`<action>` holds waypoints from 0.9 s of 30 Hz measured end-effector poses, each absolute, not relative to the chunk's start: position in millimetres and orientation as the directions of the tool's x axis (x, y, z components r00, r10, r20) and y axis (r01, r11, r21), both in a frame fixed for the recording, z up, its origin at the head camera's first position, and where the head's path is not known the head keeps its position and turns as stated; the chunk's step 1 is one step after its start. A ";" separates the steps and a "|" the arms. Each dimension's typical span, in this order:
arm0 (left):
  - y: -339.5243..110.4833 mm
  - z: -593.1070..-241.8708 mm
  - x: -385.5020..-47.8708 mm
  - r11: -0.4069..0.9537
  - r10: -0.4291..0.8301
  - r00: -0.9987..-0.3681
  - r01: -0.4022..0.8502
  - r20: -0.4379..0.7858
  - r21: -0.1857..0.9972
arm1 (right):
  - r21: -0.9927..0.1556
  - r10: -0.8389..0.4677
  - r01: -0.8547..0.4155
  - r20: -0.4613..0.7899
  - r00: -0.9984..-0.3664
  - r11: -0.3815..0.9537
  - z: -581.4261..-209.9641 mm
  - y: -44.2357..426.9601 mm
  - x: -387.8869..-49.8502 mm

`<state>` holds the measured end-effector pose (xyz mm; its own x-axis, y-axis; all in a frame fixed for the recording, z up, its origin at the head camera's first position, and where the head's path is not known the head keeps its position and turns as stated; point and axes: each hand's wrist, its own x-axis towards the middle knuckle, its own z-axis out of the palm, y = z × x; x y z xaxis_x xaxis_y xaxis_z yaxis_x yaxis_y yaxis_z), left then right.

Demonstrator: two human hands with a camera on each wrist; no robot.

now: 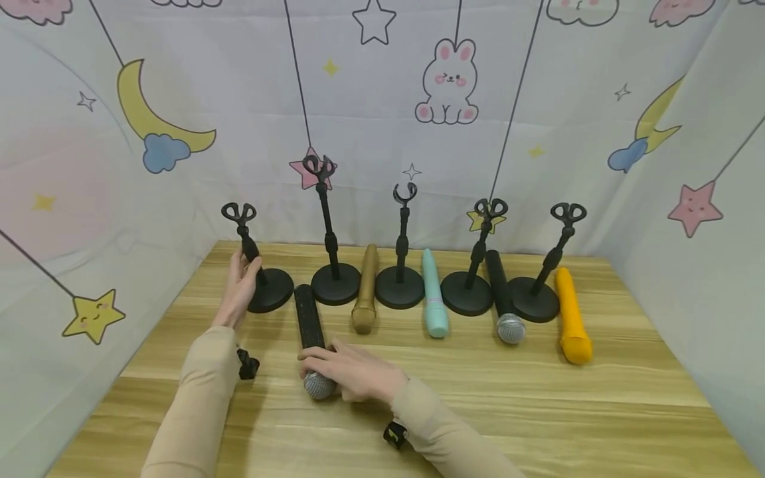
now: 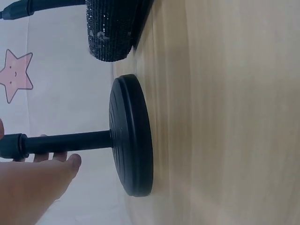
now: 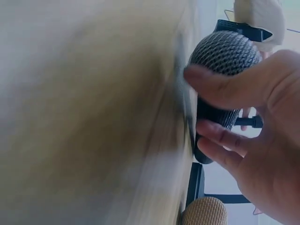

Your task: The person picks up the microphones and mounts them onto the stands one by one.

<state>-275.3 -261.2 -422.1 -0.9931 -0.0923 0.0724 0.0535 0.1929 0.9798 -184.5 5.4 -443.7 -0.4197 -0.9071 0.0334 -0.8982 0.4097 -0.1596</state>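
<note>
At the left end of the row, my left hand (image 1: 240, 282) holds the upright pole of a black microphone stand (image 1: 271, 290). Fingers (image 2: 61, 157) show behind that pole in the left wrist view, just above the round base. My right hand (image 1: 355, 368) grips a black microphone (image 1: 309, 318) with a glittery handle, near its silver mesh head. This microphone lies on the table, its head toward me. Seen from the right wrist, the thumb (image 3: 220, 86) crosses the mesh head (image 3: 225, 51) while other fingers reach the handle below it.
Several more black stands (image 1: 336, 282) line the back of the wooden table (image 1: 538, 411). Between and beside them lie a gold microphone (image 1: 366, 292), a mint one (image 1: 434, 299), a black one with a silver head (image 1: 502, 292) and an orange one (image 1: 572, 318). A patterned curtain (image 1: 370, 119) hangs behind.
</note>
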 end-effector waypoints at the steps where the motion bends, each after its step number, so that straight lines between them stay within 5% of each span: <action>1: -259.2 -421.2 -273.7 0.195 -0.105 -0.991 0.055 0.077 0.979 | -0.175 -0.914 -0.904 0.049 -0.404 0.390 -443.6 7.8 -183.4; 9: -248.5 -424.5 -265.3 0.194 -0.204 -0.966 0.117 0.157 0.974 | -0.435 -0.913 -0.855 0.151 -0.379 0.283 -438.5 29.0 -176.2; 18: -243.0 -425.5 -256.2 0.247 -0.285 -0.936 0.136 0.206 0.959 | -0.819 -0.818 -0.562 0.239 -0.523 0.120 -432.6 59.9 -179.8; 27: -234.7 -427.2 -243.8 0.260 -0.404 -0.871 0.184 0.280 0.948 | -0.884 -0.671 -0.346 0.466 -0.578 -0.315 -431.7 84.3 -190.4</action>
